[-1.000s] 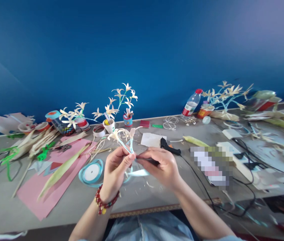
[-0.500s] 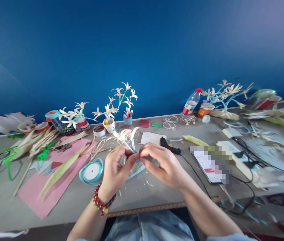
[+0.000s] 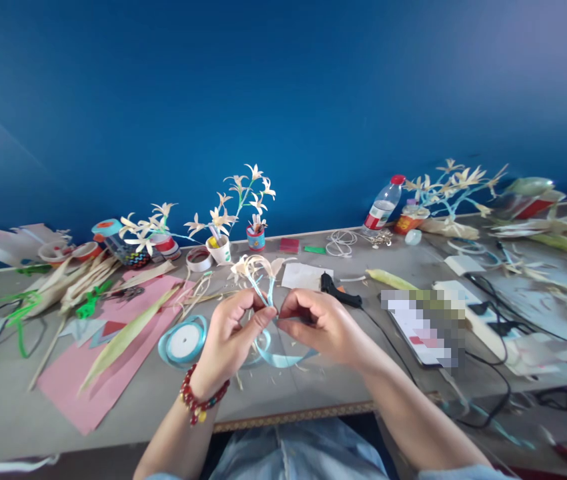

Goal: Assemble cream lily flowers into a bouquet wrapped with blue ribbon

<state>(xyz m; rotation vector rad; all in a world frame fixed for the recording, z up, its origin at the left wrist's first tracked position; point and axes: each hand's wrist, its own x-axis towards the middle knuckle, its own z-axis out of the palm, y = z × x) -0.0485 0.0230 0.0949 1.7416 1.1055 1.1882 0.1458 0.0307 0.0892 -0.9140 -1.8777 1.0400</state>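
Observation:
Pinched between the thumb and fingers of my left hand (image 3: pixel 236 330) are the light-blue wrapped stems of a small bunch of cream artificial flowers (image 3: pixel 256 268), blooms pointing up and away. My right hand (image 3: pixel 321 327) is closed just right of the stems, its fingertips close to my left thumb. A light-blue ribbon (image 3: pixel 283 361) loops below both hands and runs up behind my right fingers, which seem to grip it; the fingertips hide the exact hold. Beside my left wrist lies the ribbon roll (image 3: pixel 183 341).
A black glue gun (image 3: pixel 339 291) with a cord and a phone (image 3: pixel 416 330) lie right of my hands. Pink paper (image 3: pixel 81 393) with a husk leaf (image 3: pixel 123 340) is on the left. Cups of finished flowers (image 3: pixel 219 250) and a bottle (image 3: pixel 382 208) stand along the wall.
The flower bunch has turned and tilted slightly in my left fingers. My right fingertips have drawn a little apart from the left, and the ribbon loop below now shows wider.

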